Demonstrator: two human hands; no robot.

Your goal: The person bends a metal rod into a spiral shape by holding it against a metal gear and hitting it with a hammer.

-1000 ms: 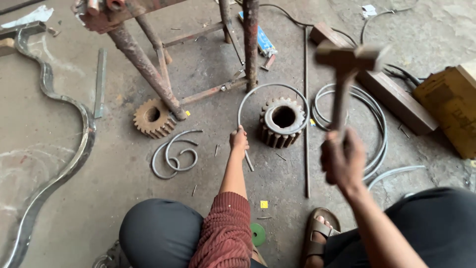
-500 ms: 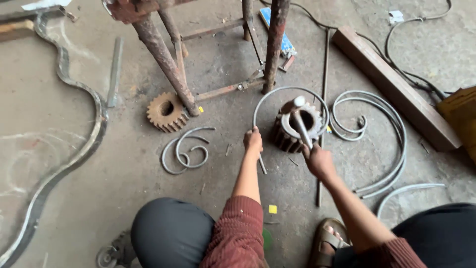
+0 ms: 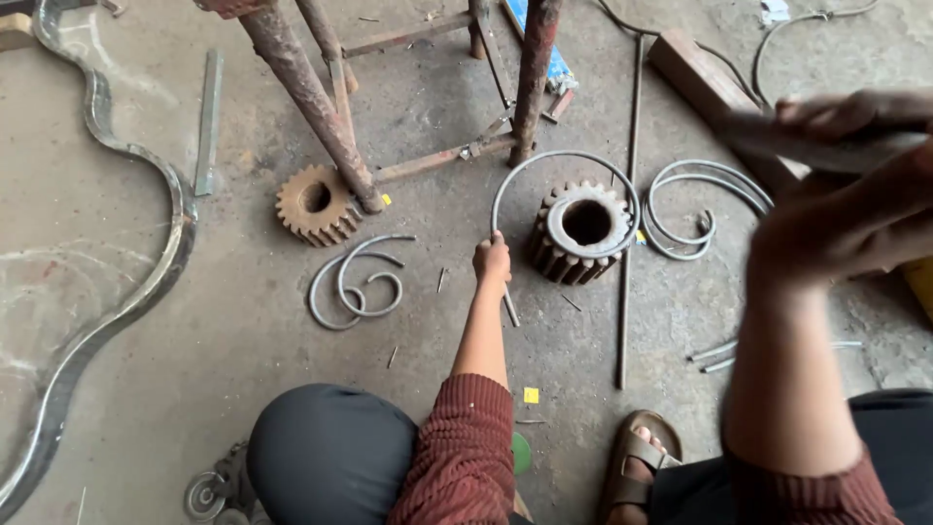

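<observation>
Concrete floor (image 3: 194,389) spreads under me. My right hand (image 3: 836,224) is raised close and blurred, fist closed around a hammer handle (image 3: 816,146). My left hand (image 3: 492,261) grips the bent rod (image 3: 544,165), which curves over the gear (image 3: 583,231) beyond.

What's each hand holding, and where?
Left hand grips the curved metal rod near its straight lower end. Right hand holds a blurred hammer handle.

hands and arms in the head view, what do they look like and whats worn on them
Both hands are bare, with no gloves, rings or watch visible. The left hand shows sharp; the right hand is blurred. Each forearm is bare, ending in a dark red ribbed knit sleeve pushed up the arm.
</observation>
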